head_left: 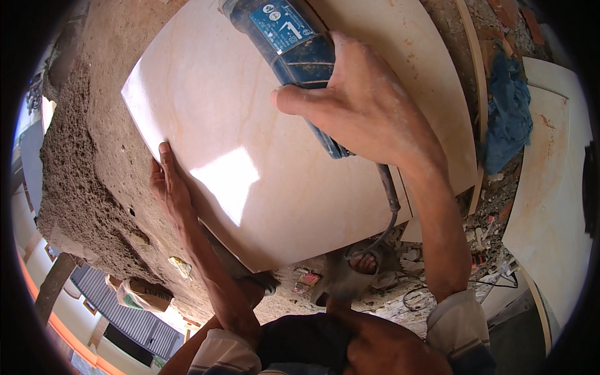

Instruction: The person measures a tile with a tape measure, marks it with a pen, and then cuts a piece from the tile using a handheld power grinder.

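My right hand [374, 103] is wrapped around the body of a blue angle grinder [297, 59], thumb across its near side. The grinder lies over a large cream tile [206, 94] with a glossy face; its working end is cut off at the top of the picture, so the disc is hidden. From its rear a dark power cord [389, 187] runs down toward my legs. My left hand [170, 187] grips the tile's left edge, fingertips on top and the rest partly out of sight. Beneath the tile's right side a second cream tile [431, 119] shows.
A sand heap [78, 169] rises at the left. At the right are a wooden strip [478, 81], a crumpled blue cloth [507, 115] and more tiles [550, 181]. My sandaled foot [362, 262] is just below the tile, near rubble. A paper bag [144, 295] sits lower left.
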`<state>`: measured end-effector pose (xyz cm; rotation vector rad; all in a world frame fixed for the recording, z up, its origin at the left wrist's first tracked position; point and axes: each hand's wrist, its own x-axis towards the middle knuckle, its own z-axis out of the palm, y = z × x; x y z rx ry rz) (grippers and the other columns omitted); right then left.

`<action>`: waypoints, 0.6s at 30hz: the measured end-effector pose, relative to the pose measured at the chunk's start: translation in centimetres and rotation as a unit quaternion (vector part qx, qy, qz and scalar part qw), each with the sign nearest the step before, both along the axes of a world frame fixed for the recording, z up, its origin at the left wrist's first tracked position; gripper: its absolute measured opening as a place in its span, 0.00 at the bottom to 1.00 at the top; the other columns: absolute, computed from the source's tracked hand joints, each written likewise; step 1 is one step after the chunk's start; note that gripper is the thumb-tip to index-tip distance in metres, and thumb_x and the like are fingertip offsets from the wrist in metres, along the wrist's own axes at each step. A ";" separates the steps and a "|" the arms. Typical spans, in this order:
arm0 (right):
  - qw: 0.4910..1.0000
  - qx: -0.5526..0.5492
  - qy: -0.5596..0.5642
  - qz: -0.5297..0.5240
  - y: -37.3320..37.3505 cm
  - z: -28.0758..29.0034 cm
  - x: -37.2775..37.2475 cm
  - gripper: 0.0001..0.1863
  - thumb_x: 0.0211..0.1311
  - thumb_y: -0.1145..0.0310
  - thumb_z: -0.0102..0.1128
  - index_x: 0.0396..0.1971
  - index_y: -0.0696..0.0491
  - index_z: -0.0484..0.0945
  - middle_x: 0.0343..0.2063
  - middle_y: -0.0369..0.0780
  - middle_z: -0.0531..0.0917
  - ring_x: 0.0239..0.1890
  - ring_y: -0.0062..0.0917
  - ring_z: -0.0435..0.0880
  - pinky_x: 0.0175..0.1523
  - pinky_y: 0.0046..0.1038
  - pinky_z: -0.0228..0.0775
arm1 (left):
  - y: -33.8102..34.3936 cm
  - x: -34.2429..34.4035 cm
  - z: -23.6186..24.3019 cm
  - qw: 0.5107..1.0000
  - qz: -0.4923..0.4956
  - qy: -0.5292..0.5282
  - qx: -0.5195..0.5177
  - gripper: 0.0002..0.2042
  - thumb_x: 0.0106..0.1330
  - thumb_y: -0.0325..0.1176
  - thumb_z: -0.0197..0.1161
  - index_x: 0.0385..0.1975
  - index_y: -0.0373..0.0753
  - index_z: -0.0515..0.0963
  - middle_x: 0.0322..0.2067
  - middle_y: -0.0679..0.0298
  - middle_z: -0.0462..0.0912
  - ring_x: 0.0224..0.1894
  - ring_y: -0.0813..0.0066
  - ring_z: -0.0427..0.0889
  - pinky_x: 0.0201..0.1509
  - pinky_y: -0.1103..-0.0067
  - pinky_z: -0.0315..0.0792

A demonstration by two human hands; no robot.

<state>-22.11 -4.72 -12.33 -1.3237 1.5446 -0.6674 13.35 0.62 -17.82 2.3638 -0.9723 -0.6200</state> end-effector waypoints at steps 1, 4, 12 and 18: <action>1.000 0.000 0.002 0.001 0.0 0.0 0.0 0.22 0.54 0.60 0.69 0.09 0.55 0.70 0.09 0.45 0.74 0.12 0.31 0.76 0.27 0.38 0.77 | 0.0 0.0 0.0 1.000 0.003 0.014 -0.003 0.34 0.78 0.65 0.63 0.66 0.41 0.87 0.64 0.54 0.89 0.69 0.57 0.85 0.76 0.53 0.78; 1.000 -0.008 0.010 0.004 0.1 0.0 0.0 0.22 0.54 0.59 0.69 0.09 0.54 0.71 0.09 0.44 0.74 0.11 0.30 0.76 0.26 0.37 0.76 | 0.0 0.0 0.0 1.000 0.008 0.009 0.006 0.33 0.79 0.66 0.63 0.66 0.41 0.87 0.65 0.53 0.89 0.69 0.57 0.85 0.75 0.52 0.78; 1.000 -0.004 0.003 0.005 0.7 0.0 -0.2 0.22 0.54 0.59 0.69 0.09 0.53 0.70 0.08 0.44 0.74 0.11 0.29 0.75 0.26 0.36 0.75 | 0.1 0.1 0.0 1.000 -0.010 0.016 -0.009 0.33 0.78 0.67 0.64 0.65 0.42 0.88 0.60 0.54 0.92 0.64 0.60 0.88 0.69 0.51 0.82; 1.000 -0.001 -0.004 0.005 1.0 0.0 -0.3 0.22 0.54 0.59 0.69 0.09 0.53 0.71 0.08 0.43 0.75 0.11 0.29 0.76 0.25 0.36 0.76 | 0.1 0.0 0.0 1.000 -0.005 0.005 -0.009 0.33 0.78 0.66 0.64 0.64 0.42 0.88 0.61 0.54 0.91 0.64 0.60 0.88 0.70 0.51 0.82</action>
